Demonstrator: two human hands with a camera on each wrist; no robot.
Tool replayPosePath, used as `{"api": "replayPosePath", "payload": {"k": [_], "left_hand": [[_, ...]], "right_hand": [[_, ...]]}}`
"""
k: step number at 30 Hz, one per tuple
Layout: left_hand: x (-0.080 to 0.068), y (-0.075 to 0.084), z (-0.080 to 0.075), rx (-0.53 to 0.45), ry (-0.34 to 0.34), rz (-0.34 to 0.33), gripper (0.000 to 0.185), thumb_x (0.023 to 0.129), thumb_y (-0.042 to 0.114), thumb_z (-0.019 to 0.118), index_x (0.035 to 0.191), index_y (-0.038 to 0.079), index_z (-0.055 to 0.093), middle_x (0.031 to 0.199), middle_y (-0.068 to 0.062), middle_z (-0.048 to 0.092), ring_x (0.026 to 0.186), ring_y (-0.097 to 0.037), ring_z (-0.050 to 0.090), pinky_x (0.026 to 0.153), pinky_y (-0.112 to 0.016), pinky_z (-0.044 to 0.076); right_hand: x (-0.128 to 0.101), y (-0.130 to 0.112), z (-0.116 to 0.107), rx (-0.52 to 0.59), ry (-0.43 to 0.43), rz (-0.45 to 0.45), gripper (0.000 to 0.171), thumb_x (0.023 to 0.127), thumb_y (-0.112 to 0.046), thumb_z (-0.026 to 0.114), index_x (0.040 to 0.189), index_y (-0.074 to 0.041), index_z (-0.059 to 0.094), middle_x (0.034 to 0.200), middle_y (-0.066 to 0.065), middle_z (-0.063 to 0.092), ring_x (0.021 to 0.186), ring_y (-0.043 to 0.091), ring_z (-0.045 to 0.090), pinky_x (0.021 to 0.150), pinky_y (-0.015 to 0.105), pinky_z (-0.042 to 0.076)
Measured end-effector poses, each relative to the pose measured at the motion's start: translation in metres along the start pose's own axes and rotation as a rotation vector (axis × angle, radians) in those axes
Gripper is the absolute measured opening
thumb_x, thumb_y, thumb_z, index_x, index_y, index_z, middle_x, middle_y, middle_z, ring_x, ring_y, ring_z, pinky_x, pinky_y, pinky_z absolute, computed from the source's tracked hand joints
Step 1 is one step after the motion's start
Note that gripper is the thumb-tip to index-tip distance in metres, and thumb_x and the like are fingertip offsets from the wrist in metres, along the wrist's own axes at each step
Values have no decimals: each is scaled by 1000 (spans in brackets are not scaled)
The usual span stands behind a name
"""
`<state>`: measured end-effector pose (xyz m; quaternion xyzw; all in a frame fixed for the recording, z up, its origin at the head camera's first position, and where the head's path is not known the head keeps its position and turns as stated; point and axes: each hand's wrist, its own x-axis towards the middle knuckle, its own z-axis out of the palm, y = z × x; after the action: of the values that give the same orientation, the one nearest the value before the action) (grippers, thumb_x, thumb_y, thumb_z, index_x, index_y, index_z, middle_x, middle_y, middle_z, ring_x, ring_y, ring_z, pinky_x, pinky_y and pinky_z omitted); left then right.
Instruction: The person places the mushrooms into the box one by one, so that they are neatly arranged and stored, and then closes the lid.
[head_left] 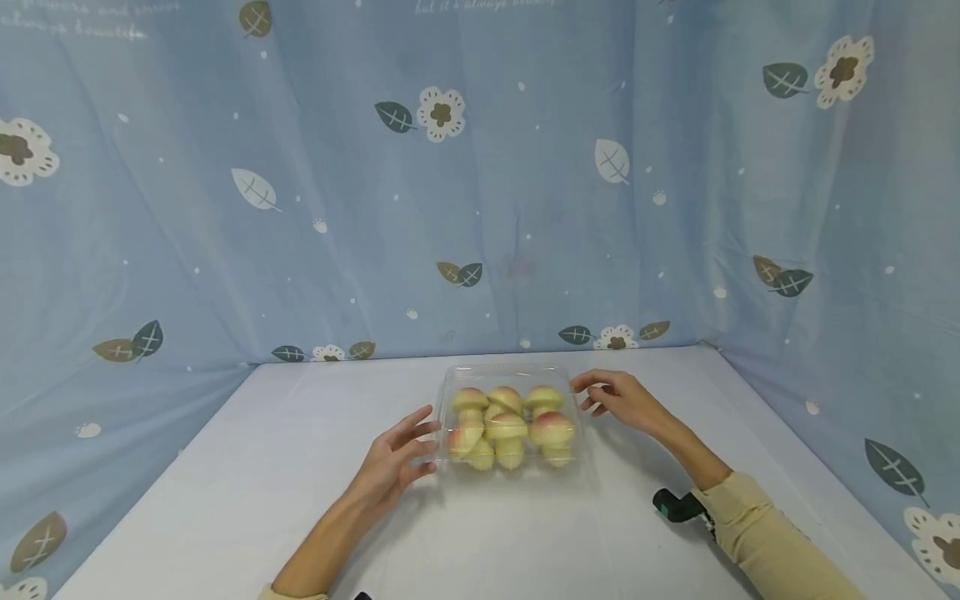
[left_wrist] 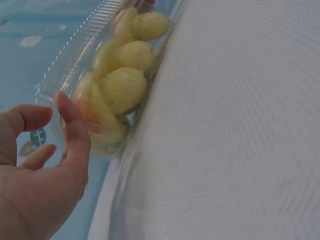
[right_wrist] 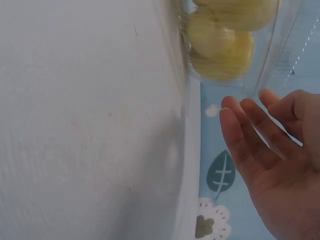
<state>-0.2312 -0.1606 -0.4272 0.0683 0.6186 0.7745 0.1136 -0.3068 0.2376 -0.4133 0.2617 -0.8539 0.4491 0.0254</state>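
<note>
A clear plastic clamshell box (head_left: pixel 501 372) sits on the white table, its lid down over several mushroom-shaped pieces (head_left: pixel 506 427), pale yellow-green with a pink blush. At the box's left side is my left hand (head_left: pixel 388 461), fingers spread and loosely bent; the left wrist view shows its fingertips close by the box corner, and whether they touch it I cannot tell. My right hand (head_left: pixel 622 400) is beside the right wall with relaxed fingers. In the right wrist view, a small gap shows between most of that hand's fingertips (right_wrist: pixel 230 117) and the box.
The white table (head_left: pixel 262 467) reaches back to a blue curtain (head_left: pixel 517 192) printed with leaves and flowers, which also hangs along both sides. A black device (head_left: pixel 675 505) is by the right sleeve (head_left: pixel 780 533). Part of another dark object shows at the bottom edge.
</note>
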Motion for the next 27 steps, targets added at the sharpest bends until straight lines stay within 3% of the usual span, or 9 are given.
{"api": "replayPosePath", "payload": {"k": [5,13,21,27], "left_hand": [[1,-2,-2,9,26,23,65,92,5,61,151,10,36,146,-16,40,107,-18,56,79,-26,57],[2,-2,-4,21,86,39,60,92,6,63,149,12,41,148,-14,41,120,-26,52,82,-27,57],[1,0,-4,31,79,39,60,93,7,64,148,12,42,148,-16,40,121,-26,52,84,-27,57],[0,-1,-4,18,77,35,61,91,6,65,148,11,42,147,-17,40,118,-25,53,84,-27,57]], "right_hand": [[5,-3,6,7,14,27,33,102,-10,51,133,-1,58,130,24,59,94,36,69,72,36,62],[6,-10,9,18,-41,43,42,103,-21,52,139,0,52,133,28,56,98,39,68,72,40,62],[-9,-18,1,129,-221,71,51,102,-21,52,147,0,40,130,29,56,97,38,68,73,39,62],[-18,-24,3,177,-302,116,60,102,-21,53,153,-3,28,121,29,58,96,38,68,75,43,61]]}}
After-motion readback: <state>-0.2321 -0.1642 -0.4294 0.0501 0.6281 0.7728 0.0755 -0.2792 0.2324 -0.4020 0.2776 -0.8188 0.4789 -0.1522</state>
